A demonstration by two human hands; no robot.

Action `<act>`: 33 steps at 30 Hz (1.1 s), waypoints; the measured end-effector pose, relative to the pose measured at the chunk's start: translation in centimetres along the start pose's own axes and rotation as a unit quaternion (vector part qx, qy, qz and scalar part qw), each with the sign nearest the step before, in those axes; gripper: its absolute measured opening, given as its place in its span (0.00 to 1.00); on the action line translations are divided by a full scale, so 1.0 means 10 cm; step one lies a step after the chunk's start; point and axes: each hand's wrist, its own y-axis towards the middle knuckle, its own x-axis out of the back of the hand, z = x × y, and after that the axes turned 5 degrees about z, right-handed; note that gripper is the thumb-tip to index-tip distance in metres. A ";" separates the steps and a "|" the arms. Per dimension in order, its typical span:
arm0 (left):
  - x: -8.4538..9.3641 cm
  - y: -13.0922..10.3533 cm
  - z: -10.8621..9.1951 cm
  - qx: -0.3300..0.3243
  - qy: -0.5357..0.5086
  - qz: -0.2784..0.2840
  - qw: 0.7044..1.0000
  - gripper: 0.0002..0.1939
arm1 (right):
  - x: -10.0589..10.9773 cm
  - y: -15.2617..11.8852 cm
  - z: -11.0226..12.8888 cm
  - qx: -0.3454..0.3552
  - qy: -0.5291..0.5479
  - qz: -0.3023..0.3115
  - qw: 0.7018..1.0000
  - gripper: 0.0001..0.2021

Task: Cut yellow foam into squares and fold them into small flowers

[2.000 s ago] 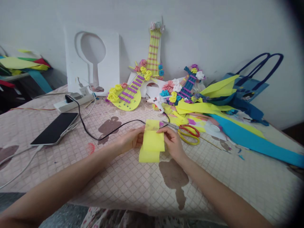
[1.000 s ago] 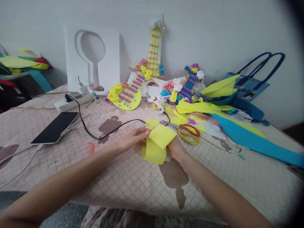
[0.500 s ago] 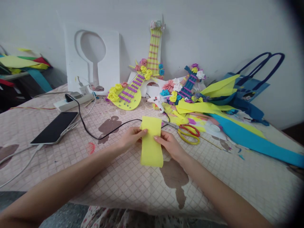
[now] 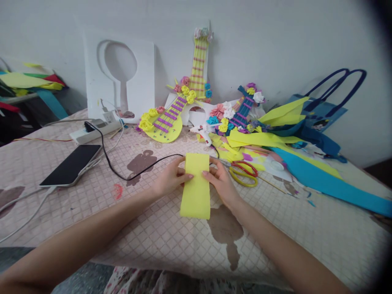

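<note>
- Step in hand, as judged: steadying and squaring up the yellow paper strip (image 4: 197, 200) between both hands, just below centre of the frame.
- Strip seen upright in the picture, broad face showing, lower end reaching towards the front of the patterned tablecloth (image 4: 153, 237); back face out of sight.
- Gripping left edge with left hand (image 4: 168, 178): nearly closed, thumb on the front, fingertips partly hidden behind.
- Gripping right edge with right hand (image 4: 225, 183): likewise narrow, thumb on the front, close to the opposite thumb.
- Any next move, as judged, calls for a light pinch, even tension and level edges; too hard a pull could crease or tear thin paper.
- Lying untouched right of centre: scissors (image 4: 234, 165), handles just beside right hand.
- Above the strip, near centre: white glue gun (image 4: 204, 134), also out of both hands.
</note>
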 end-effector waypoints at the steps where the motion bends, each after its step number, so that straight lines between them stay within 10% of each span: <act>1: 0.00 0.00 0.01 -0.008 0.019 -0.004 1.000 0.42 | 0.01 0.00 0.00 0.008 0.004 -0.006 1.000 0.28; 9: -0.04 -0.01 0.00 -0.056 -0.015 -0.011 0.998 0.41 | 0.04 -0.01 0.01 0.068 -0.087 0.012 0.994 0.23; 20: -0.03 -0.04 0.00 -0.177 0.126 -0.080 0.973 0.11 | 0.00 -0.03 -0.02 0.111 -0.113 0.043 0.986 0.18; 33: -0.02 -0.03 0.03 -0.178 0.224 -0.104 0.952 0.12 | 0.03 -0.03 -0.07 0.099 -0.199 -0.004 0.975 0.10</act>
